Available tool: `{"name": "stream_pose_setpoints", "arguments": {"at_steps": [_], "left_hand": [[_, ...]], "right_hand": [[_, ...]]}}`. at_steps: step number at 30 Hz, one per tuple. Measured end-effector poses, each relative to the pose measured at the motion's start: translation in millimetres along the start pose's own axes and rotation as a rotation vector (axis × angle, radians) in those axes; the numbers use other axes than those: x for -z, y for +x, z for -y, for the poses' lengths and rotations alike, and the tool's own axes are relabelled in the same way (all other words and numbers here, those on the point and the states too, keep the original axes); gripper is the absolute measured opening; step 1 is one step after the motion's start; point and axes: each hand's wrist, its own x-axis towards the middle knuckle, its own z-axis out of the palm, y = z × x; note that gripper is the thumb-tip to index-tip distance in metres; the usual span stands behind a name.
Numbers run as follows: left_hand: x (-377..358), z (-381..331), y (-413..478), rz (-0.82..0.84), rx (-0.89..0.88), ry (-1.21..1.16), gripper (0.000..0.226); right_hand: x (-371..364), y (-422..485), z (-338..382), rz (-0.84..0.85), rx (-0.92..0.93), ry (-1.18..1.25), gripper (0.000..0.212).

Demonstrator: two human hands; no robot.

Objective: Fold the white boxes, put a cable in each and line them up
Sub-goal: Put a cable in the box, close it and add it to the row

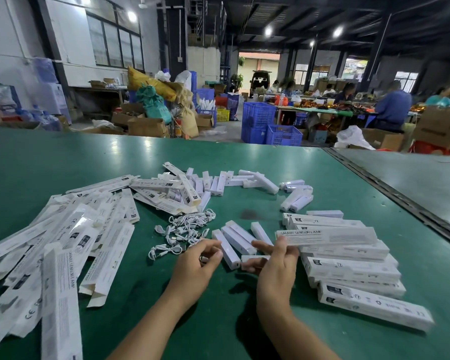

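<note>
Dozens of flat, unfolded white printed cardboard sleeves (63, 242) lie in a loose fan at your left on the green table top (63, 157), overlapping one another. Beyond their far end, a scatter of short white plastic bars (218, 181) stretches across the middle of the table.

Just right of the sleeves sits the tangled heap of white coiled cables (185, 229), close in front of your left hand (198, 261). That hand hovers above the table with its fingers curled in, and finger and thumb pinch a small white piece (204, 259), too blurred to name.

Between your hands a few more white bars (231, 242) lie side by side on the green.

Your right hand (276, 268) has its fingers bent around a short white block (253, 259), gripping it just off the table. Its thumb stands in front of the end of a long folded white box printed SMART SENSOR LAMP (327, 236); you cannot tell whether it touches.

That box tops the rough row of folded white boxes (353, 268) at your right, stacked and slightly askew.

A second grey-green table (413, 172) adjoins at far right.
</note>
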Motion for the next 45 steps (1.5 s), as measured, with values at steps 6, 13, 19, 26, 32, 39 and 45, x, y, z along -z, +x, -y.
{"name": "stream_pose_setpoints", "arguments": {"at_steps": [6,13,19,26,32,39,45], "left_hand": [[0.0,0.8,-0.5,-0.015,0.007,0.017,0.025],[1.5,0.0,-1.2,-0.013,0.022,0.025,0.021],[1.7,-3.1,-2.1,-0.014,0.032,0.025,0.019],[1.8,-4.5,-2.8,-0.019,0.028,0.0,0.021],[1.7,-2.3,-1.3,-0.04,0.042,-0.003,0.018],[13.6,-0.9,1.7,-0.407,-0.013,0.274,0.016],[27.9,8.5,3.7,-0.263,0.393,0.815,0.059]], "right_hand": [[-1.5,-2.0,-4.9,-0.106,-0.102,0.024,0.024],[6.1,8.1,-2.7,-0.169,-0.264,0.104,0.047],[6.4,7.4,-0.1,-0.187,-0.271,0.124,0.025],[7.4,12.6,0.0,-0.225,-0.342,0.185,0.019],[10.1,17.2,-1.3,-0.213,-0.37,0.252,0.042],[10.7,17.2,-0.4,-0.2,-0.397,0.242,0.058],[7.7,12.4,0.2,-0.118,-0.334,0.134,0.049]]}}
